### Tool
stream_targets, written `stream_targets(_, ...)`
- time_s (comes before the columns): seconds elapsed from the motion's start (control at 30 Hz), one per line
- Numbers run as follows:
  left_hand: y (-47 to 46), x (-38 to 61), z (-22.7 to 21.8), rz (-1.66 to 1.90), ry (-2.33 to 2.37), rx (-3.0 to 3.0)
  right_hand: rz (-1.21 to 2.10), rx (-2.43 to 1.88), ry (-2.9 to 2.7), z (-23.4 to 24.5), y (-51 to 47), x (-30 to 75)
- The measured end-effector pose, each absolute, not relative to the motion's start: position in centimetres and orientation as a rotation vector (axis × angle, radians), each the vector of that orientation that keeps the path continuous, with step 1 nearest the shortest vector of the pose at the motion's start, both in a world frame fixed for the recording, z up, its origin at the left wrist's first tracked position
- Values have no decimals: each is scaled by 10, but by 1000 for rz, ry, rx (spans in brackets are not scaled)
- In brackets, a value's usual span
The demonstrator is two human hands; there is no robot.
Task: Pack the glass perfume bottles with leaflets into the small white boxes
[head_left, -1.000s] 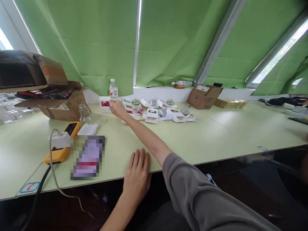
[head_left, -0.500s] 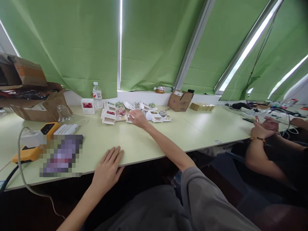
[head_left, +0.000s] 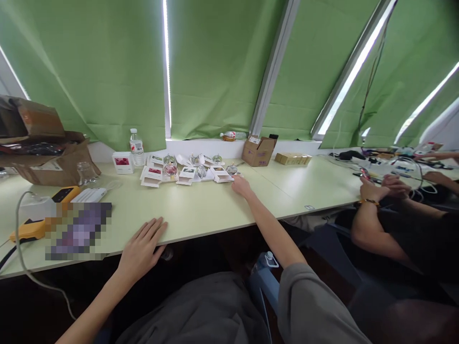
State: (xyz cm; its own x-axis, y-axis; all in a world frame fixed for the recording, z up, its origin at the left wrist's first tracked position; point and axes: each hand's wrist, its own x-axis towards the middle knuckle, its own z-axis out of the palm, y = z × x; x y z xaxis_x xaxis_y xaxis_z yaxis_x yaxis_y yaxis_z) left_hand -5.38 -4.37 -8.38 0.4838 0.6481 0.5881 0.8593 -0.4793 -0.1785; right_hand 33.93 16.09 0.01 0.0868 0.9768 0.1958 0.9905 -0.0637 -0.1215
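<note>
Grip, left hand: your left hand (head_left: 143, 243) is open, palm down, fingers flat on the pale green table (head_left: 201, 205), wrist past the near edge.
Grip, right hand: your right hand (head_left: 242, 186) has bent fingers beside the rightmost open white box (head_left: 220, 174); whether they hold anything cannot be told.
Near edge: slants upward from lower left to right, passing under your left wrist, then your right forearm.
Left side: a yellow device (head_left: 28, 231), white plug (head_left: 38, 208) and pixelated item (head_left: 81, 234) limit room beside your left hand; a large brown carton (head_left: 77, 160) stands behind.
Open boxes and glass pieces: small white boxes and round clear pieces, one reddish (head_left: 170, 169), sit mid-table in two rows, ending just left of your right hand.
Room: broad tabletop stretches between your hands, in front of the rows; more runs rightward toward a co-worker's hands (head_left: 375, 191).
Labels: left to right, an upright white box (head_left: 123, 163) bears a pink picture, a standing bottle (head_left: 136, 147) a red-and-white label, the smaller carton (head_left: 258, 151) a white label and purple print; all writing is too small to read.
</note>
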Motion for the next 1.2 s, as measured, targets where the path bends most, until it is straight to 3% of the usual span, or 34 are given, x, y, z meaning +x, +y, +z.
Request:
stream_targets(0.4,-47,-49,-81,-625,-1236,-2238,121,-2238,-1993,-4,172,344)
stream_targets(1.2,-40,-55,-91,-581,-1152,-2177,-19,-2218,-2085,-15,121,368)
